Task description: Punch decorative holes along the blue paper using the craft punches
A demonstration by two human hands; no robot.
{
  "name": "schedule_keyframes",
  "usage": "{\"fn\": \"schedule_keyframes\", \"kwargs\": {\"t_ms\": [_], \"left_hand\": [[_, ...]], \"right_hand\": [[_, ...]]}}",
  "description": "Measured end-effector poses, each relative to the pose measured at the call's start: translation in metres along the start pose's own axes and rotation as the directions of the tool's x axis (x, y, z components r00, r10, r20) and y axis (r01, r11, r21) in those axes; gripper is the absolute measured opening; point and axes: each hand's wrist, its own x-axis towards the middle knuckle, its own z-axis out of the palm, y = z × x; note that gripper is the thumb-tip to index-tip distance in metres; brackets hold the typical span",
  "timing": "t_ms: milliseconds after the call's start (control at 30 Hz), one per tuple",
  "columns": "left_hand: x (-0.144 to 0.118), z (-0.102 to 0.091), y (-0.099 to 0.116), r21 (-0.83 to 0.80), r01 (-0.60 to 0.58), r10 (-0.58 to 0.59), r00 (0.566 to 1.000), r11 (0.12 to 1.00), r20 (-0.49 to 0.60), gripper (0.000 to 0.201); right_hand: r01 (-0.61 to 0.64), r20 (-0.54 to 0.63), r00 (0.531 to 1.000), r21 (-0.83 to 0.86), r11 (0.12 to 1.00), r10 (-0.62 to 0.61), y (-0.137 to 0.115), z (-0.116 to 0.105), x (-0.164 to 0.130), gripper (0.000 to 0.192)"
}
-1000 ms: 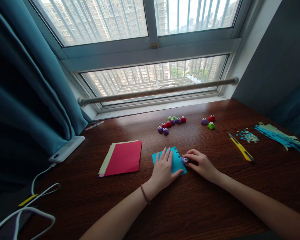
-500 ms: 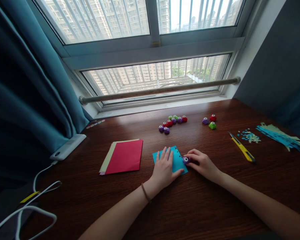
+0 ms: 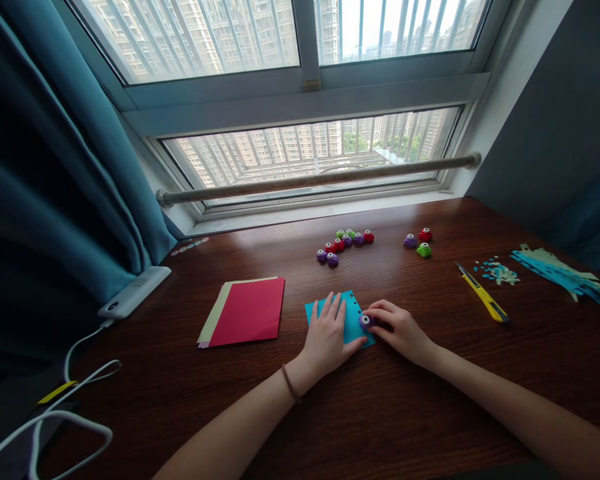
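A sheet of blue paper (image 3: 351, 323) lies on the table, with several small punched holes along its upper right edge. My left hand (image 3: 327, 335) rests flat on the paper, fingers spread, covering much of its left part. At the paper's right edge sits a purple craft punch (image 3: 366, 321) with a white, eye-like button on top. My right hand (image 3: 399, 328) grips this punch from the right between thumb and fingers. The punch overlaps the paper's edge; whether the edge is inside its slot I cannot tell.
Left of the blue paper lies a stack of red and pale green paper (image 3: 247, 312). Behind are several more craft punches (image 3: 339, 245) and a green punch (image 3: 424, 250). To the right lie a yellow utility knife (image 3: 484, 295), paper confetti (image 3: 500, 272) and paper strips (image 3: 563, 273).
My right hand has moved the purple craft punch slightly left, onto the blue paper's right edge. My left hand stays flat on the sheet.
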Motion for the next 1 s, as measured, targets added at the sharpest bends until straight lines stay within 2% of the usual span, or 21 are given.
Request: {"fn": "schedule_keyframes", "kwargs": {"t_ms": [300,600,700,800,900,1000], "left_hand": [[0.001,-0.004,0.001,-0.002,-0.017,0.017,0.999,1.000,0.031,0.083],[0.000,-0.006,0.001,0.018,-0.039,0.038,0.999,0.999,0.008,0.083],[0.000,-0.013,0.002,0.063,-0.055,0.058,0.997,0.997,-0.050,0.081],[-0.001,-0.018,0.005,0.105,-0.134,0.144,0.986,0.985,-0.090,0.075],[-0.003,-0.020,0.008,0.109,-0.277,0.282,0.959,0.955,-0.039,0.062],[-0.003,-0.019,0.011,0.090,-0.351,0.350,0.936,0.932,0.029,0.047]], "right_hand": [[-0.026,-0.014,1.000,0.004,1.000,0.026,0.000,0.001,-0.001,0.022],[-0.006,-0.019,1.000,-0.037,0.999,0.005,0.001,0.002,-0.002,0.028],[0.053,-0.025,0.998,-0.148,0.988,-0.057,0.001,0.001,-0.004,0.038],[0.168,0.047,0.986,-0.293,0.941,-0.161,-0.002,-0.001,-0.005,0.042],[0.267,0.132,0.964,-0.421,0.867,-0.233,-0.004,-0.002,-0.004,0.036],[0.332,0.195,0.943,-0.522,0.785,-0.269,-0.005,0.000,-0.004,0.028]]}}
